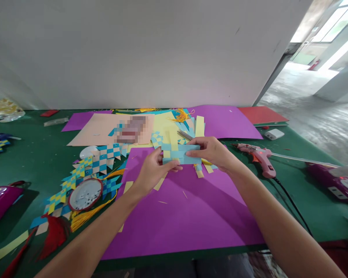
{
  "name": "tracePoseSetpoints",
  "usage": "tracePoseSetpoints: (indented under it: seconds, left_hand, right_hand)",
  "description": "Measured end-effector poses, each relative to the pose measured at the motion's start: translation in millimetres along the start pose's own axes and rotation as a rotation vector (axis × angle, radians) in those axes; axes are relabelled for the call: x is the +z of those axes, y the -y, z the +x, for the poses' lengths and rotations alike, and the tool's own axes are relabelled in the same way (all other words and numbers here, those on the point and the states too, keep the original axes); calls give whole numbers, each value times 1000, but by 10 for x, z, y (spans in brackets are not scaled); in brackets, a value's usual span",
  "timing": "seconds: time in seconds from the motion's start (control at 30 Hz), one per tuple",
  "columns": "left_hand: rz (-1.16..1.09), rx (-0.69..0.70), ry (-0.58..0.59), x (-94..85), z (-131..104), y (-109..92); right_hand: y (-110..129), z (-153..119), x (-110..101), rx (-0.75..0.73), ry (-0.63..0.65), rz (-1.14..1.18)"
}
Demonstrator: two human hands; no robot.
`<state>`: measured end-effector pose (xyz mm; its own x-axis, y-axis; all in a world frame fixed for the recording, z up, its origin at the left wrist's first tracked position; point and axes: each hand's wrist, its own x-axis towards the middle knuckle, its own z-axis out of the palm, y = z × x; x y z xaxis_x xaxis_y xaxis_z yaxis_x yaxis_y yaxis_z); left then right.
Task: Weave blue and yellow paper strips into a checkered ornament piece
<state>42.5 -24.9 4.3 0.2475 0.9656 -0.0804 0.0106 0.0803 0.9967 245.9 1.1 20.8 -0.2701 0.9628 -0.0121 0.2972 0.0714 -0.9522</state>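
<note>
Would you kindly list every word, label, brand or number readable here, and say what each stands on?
No text can be read.
Woven strips: no writing visible.
Glue gun: any marking is too small to read.
Purple box at right: likewise.
Pixelated patch: anything there is unreadable.

I see light-blue paper strips (182, 155) checked with pale yellow, a plain purple sheet (188, 222), blue-and-yellow checkered paper (83, 168), a green table (297, 154) and a pink glue gun (260, 156).
</note>
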Motion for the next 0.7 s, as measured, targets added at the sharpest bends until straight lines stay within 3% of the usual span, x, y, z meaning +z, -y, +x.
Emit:
tracePoseSetpoints:
  seconds: [0.43, 0.57, 0.7]
  left_hand:
    - [16, 111, -62, -25, 9, 18]
    - [24, 112, -108, -16, -3, -17]
    - [21, 122, -122, -20, 2, -15]
  right_hand:
    - [26, -15, -35, -12, 13, -31]
    - [21, -26, -15, 34, 78, 66]
    - [12, -19, 3, 1, 54, 100]
